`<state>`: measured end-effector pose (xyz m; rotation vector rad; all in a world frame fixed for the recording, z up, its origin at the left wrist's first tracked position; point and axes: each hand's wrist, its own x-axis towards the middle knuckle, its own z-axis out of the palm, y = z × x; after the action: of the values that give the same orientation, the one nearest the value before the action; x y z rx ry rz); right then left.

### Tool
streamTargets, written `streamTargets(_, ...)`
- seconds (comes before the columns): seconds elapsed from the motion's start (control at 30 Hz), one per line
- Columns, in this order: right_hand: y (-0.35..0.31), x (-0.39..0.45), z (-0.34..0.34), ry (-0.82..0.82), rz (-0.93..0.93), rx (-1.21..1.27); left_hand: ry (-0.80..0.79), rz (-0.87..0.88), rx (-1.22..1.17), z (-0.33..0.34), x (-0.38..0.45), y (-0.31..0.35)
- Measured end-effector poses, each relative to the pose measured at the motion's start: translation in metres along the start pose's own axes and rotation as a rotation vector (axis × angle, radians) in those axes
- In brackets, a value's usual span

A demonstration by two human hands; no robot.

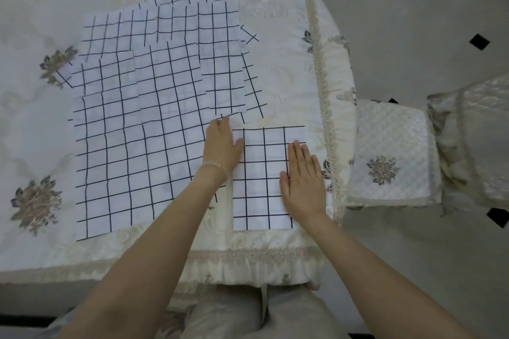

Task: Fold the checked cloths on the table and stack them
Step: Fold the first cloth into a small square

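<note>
Folded cloth (264,178) at the table's (27,8) near right corner. Right hand (303,181) lies flat on it, fingers straight and together. Left hand (221,145) rests at its left edge; fingertips blurred. Unfolded cloths (137,118) overlap leftward, their lower layers hidden.

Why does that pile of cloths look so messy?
The unfolded cloths lie fanned at different angles, corners poking out at the far side. Only the folded cloth under both flat hands, left and right, sits square.
</note>
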<state>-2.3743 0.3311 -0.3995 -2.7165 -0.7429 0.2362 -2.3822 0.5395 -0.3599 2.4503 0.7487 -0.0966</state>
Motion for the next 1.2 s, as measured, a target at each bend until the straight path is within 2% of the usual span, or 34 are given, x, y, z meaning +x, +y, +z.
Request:
streamTargets(0.07,0.0,0.0,0.0,-0.003,-0.001,0.001,-0.057,-0.207,-0.214,-0.007,0.015,0.008)
streamTargets(0.13,0.0,0.0,0.0,-0.014,0.001,-0.007,-0.129,-0.297,-0.361,-0.013,0.025,0.013)
streamTargets(0.3,0.0,0.0,-0.004,-0.059,0.009,-0.02,-0.22,-0.259,-0.354,-0.023,0.031,0.013)
streamTargets(0.43,-0.004,0.006,-0.016,-0.109,-0.048,-0.044,-0.213,-0.273,-0.422,-0.037,0.018,0.01)
streamTargets(0.53,-0.011,0.02,-0.032,-0.087,-0.129,-0.036,-0.109,-0.344,-0.536,-0.045,-0.003,-0.006)
streamTargets(0.63,-0.023,0.035,-0.041,-0.05,-0.16,0.001,0.13,-0.446,-0.703,-0.052,-0.033,-0.029)
streamTargets(0.73,-0.037,0.04,-0.04,-0.017,-0.128,0.041,0.385,-0.749,-0.936,-0.046,-0.068,-0.053)
streamTargets(0.8,-0.047,0.038,-0.035,-0.028,-0.109,0.071,0.439,-0.922,-1.061,-0.035,-0.091,-0.061)
streamTargets(0.9,-0.059,0.033,-0.023,-0.077,-0.155,0.045,0.443,-0.895,-1.218,-0.02,-0.123,-0.056)
streamTargets(1.03,-0.07,0.033,-0.002,-0.139,-0.24,0.004,0.398,-0.834,-1.114,-0.017,-0.141,-0.054)
streamTargets(1.2,-0.065,0.031,0.02,-0.131,-0.246,-0.052,0.235,-0.725,-0.815,-0.025,-0.134,-0.071)
